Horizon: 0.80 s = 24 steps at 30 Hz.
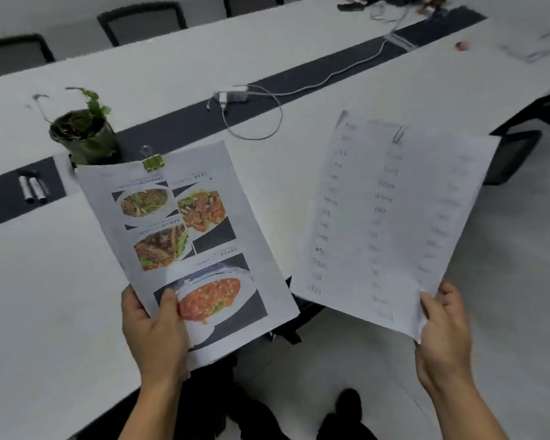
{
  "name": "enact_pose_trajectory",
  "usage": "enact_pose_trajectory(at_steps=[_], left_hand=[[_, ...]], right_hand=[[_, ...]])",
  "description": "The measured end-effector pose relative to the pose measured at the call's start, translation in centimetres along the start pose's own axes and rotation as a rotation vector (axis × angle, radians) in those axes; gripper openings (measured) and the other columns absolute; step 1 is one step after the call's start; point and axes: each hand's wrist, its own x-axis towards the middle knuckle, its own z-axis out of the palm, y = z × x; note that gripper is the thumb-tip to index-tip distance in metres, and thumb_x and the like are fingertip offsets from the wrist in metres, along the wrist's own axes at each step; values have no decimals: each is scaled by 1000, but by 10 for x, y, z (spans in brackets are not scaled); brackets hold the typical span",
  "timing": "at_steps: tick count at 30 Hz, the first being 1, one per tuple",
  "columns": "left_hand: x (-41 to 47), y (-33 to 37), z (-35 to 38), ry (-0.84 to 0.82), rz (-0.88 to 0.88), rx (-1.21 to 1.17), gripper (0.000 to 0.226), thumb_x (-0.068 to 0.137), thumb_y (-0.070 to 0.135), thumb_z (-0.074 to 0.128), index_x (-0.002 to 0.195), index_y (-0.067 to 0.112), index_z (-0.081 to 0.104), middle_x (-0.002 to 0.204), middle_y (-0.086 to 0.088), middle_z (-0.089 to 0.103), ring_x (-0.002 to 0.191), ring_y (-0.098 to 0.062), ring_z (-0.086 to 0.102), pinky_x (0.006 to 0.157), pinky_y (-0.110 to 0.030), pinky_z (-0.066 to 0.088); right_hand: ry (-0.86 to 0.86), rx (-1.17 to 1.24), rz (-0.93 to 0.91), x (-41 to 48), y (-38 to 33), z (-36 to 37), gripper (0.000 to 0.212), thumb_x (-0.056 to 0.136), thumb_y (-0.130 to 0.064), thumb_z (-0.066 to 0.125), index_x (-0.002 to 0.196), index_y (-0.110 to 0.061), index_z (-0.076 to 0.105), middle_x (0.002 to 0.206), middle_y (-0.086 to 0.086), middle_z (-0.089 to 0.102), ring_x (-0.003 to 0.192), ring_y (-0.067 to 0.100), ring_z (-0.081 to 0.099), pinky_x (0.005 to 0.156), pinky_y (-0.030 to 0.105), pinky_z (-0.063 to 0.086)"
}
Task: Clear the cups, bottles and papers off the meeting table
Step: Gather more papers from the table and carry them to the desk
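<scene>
Over the near edge of the long white meeting table (45, 296), both paper bundles are up in the air, one per hand. Left hand (154, 331) grips the bottom left corner of a white printed stack with colour photos of food dishes (197, 223), thumb lying on top of the red dish photo, fingers curled underneath. That stack has a gold binder clip (153, 162) on its far edge. Right hand (443, 338) pinches the bottom right corner of white sheets covered in handwritten word columns (391, 223), joined by a silver paper clip (399, 134) at the top. These hang partly over the table corner and partly over the grey floor.

Stuff on the table: a small green potted plant (83, 134) just behind the food stack, two white marker pens (34, 189) lying side by side on the dark strip (299, 81) down the middle, and a white charger with a looped cable (232, 95). Way off at the far right there's another blurry pile of loose papers (527, 49) and a small pink thing (461, 46), can't tell what it is. Black chairs (142, 22) sit along the far side.
</scene>
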Motion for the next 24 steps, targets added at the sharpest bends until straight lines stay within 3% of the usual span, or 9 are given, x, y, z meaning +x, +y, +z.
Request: enact_pose_trajectory(at_steps=[3,7,11,13,16,21,24], left_hand=[[-42,36,56,-147,111,-34,24,94,13,60,113,26,55,98,14,63,88,-6,61,73,-30,49],[-126,69,136,-316,234,-90,27,95,11,61,103,37,55,94,21,61,84,5,58,74,-24,47],[-219,79,224,-458,289,-132,25,93,7,61,102,31,57,91,17,62,81,2,57,79,-33,48],[-263,84,270,-530,313,-149,25,92,7,61,98,31,59,92,13,63,82,-5,58,78,-37,48],[-315,95,327,-604,343,-159,22,92,9,62,93,31,59,91,12,61,83,-10,57,77,-38,47],[-357,115,413,-633,353,-163,25,91,12,64,95,36,61,96,4,66,91,-18,60,81,-48,51],[-367,122,478,-638,336,-197,24,92,10,64,99,33,61,93,8,66,90,-15,61,80,-44,51]], right_hand=[[136,87,-65,14,-22,-62,29,101,-6,45,124,-19,54,102,-9,69,85,3,68,69,21,58],[259,137,-149,40,-37,-161,27,100,-8,47,111,-31,58,102,-12,69,93,7,67,76,29,53],[374,141,-171,75,-45,-268,29,101,-15,48,105,-41,60,106,-10,71,99,15,67,89,43,53],[434,140,-194,96,-55,-315,30,101,-16,47,104,-43,59,99,-14,71,95,15,65,87,46,52],[510,148,-198,127,-72,-367,31,102,-18,46,104,-46,58,91,-14,69,89,16,62,78,41,49],[542,176,-183,192,-97,-411,29,102,-19,46,109,-43,60,105,-3,69,93,15,63,77,33,47],[546,168,-173,256,-111,-422,28,103,-17,45,111,-39,59,107,-1,69,91,15,62,74,32,46]])
